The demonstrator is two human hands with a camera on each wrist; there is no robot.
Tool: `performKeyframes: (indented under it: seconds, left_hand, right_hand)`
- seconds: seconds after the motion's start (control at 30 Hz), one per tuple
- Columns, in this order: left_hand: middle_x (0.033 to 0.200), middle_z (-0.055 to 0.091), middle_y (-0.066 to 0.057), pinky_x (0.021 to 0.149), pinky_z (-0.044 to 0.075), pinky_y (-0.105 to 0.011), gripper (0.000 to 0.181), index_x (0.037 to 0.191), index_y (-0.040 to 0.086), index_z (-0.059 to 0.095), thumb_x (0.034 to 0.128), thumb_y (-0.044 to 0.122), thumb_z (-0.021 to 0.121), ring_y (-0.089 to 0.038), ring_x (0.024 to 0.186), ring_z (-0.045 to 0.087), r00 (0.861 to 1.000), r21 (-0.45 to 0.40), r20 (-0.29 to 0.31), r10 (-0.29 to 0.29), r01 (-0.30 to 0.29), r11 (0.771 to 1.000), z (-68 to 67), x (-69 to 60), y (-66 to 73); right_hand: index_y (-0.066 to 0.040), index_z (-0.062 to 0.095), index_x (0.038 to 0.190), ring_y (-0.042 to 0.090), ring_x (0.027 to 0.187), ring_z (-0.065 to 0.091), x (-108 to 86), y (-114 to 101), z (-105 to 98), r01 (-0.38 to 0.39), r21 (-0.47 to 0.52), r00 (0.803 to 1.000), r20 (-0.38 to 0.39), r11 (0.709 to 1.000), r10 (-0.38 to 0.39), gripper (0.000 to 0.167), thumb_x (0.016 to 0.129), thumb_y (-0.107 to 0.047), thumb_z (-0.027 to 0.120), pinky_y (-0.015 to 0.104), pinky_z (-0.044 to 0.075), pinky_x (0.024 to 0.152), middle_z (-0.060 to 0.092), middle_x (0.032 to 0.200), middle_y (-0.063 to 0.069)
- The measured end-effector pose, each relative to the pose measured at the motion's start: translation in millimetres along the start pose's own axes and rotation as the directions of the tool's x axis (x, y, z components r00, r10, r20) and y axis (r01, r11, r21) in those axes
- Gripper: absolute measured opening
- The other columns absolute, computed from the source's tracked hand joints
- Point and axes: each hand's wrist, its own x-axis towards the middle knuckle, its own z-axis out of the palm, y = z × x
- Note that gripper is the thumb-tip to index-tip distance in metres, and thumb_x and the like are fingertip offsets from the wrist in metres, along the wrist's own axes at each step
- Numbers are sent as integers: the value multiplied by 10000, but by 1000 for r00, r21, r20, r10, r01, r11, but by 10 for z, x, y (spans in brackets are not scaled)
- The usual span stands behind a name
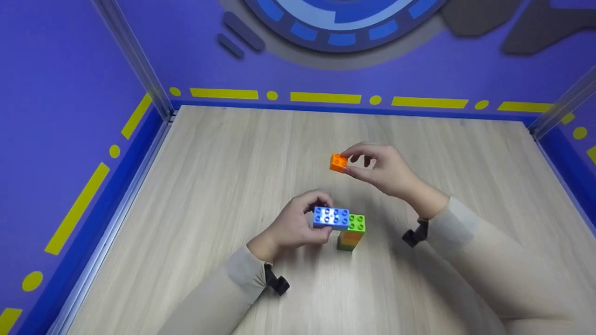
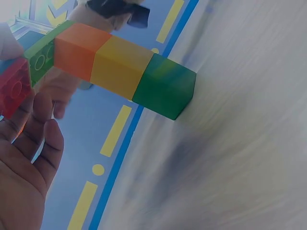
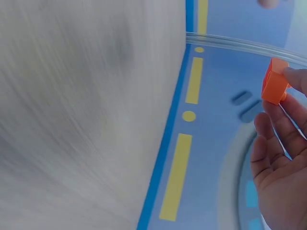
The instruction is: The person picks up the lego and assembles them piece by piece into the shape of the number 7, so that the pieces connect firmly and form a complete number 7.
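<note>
My left hand (image 1: 300, 221) pinches a blue brick (image 1: 331, 217) between thumb and fingers at the top of a brick stack. Beside the blue one, a light green brick (image 1: 357, 222) shows its studs. Below it in the left wrist view come an orange brick (image 2: 79, 50), a yellow brick (image 2: 120, 64) and a dark green brick (image 2: 164, 86). A red brick (image 2: 14, 88) juts out near the left fingers, underside showing. Whether the stack touches the table I cannot tell. Farther back, my right hand (image 1: 384, 170) holds a small orange brick (image 1: 338, 162) by thumb and fingertips, raised above the tabletop.
A pale wood-grain table (image 1: 223, 163) lies under both hands. Blue panels with yellow markings enclose it, with the back wall (image 1: 302, 74) behind and the left wall (image 1: 51, 116) at the side. A metal post (image 1: 135, 56) stands at the back left corner.
</note>
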Motion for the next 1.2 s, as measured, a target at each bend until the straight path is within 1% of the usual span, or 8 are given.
performKeyframes:
  seconds: [0.13, 0.23, 0.37, 0.53, 0.7, 0.8, 1.0, 1.2]
  left_hand:
    - [1109, 691, -143, 966, 549, -288, 386, 1168, 13, 663, 834, 140, 809, -120, 1053, 638, 1000, 8, -6, 2, -2, 1000, 2, -1, 18]
    - [1110, 694, -130, 964, 544, -284, 378, 1156, 25, 669, 824, 129, 815, -125, 1052, 639, 1000, 4, -17, 3, -3, 1000, 4, 0, 31]
    - [1131, 695, -117, 990, 546, -289, 373, 1164, 42, 670, 831, 128, 817, -130, 1074, 641, 1000, 10, -17, 1, -1, 1000, 0, 2, 23]
    - [1148, 698, -121, 1016, 561, -309, 377, 1177, 53, 674, 845, 147, 827, -137, 1091, 644, 1000, 21, -14, -1, 1, 1000, -3, 7, 10]
    - [1126, 706, -118, 984, 563, -301, 373, 1160, 43, 677, 832, 136, 827, -137, 1064, 646, 1000, 9, -20, -4, 4, 1000, -12, 17, 25]
    - [1112, 700, -118, 966, 556, -292, 367, 1156, 43, 676, 831, 122, 825, -136, 1050, 640, 1000, -4, -15, -2, 2, 1000, -9, 19, 24]
    - [1110, 691, -127, 952, 551, -286, 365, 1161, 36, 672, 835, 102, 823, -136, 1047, 627, 1000, -7, -13, 9, -9, 1000, -6, 16, 31]
    - [1087, 691, -141, 929, 544, -274, 357, 1149, 20, 666, 832, 101, 811, -120, 1019, 624, 1000, -5, -16, 9, -9, 1000, 7, 10, 9]
  right_hand:
    - [-167, 855, 1259, 163, 1073, 676, -145, -64, -58, 23, 6, 999, -27, 1000, -23, 269, 993, -163, 892, 288, 517, 872, 830, 1237, 27]
    - [-165, 856, 1258, 126, 1069, 670, -240, -114, -92, 50, 4, 998, -38, 999, -50, 280, 982, -137, 896, 268, 510, 877, 830, 1241, 29]
    - [-162, 850, 1271, 158, 1101, 700, -376, -153, -120, 91, -15, 995, -41, 996, -91, 305, 974, -109, 895, 254, 515, 890, 827, 1267, 20]
    - [-185, 838, 1290, 178, 1140, 726, -575, -138, -83, 139, -46, 989, -43, 989, -141, 334, 973, -91, 887, 235, 532, 902, 820, 1286, -9]
    - [-181, 832, 1289, 176, 1135, 733, -731, -123, -29, 227, -31, 972, -61, 973, -229, 377, 949, -26, 881, 212, 538, 900, 819, 1259, 7]
    - [-171, 833, 1283, 175, 1120, 725, -820, -133, 7, 268, -10, 959, -87, 963, -268, 418, 916, 22, 884, 211, 539, 886, 819, 1232, 29]
    - [-148, 831, 1282, 156, 1121, 706, -938, -144, 69, 300, 10, 948, -117, 954, -297, 468, 872, 70, 886, 210, 535, 891, 813, 1220, 58]
    - [-141, 827, 1283, 155, 1127, 710, -1013, -89, 161, 310, 36, 946, -108, 950, -304, 463, 879, 75, 886, 246, 543, 871, 810, 1211, 56]
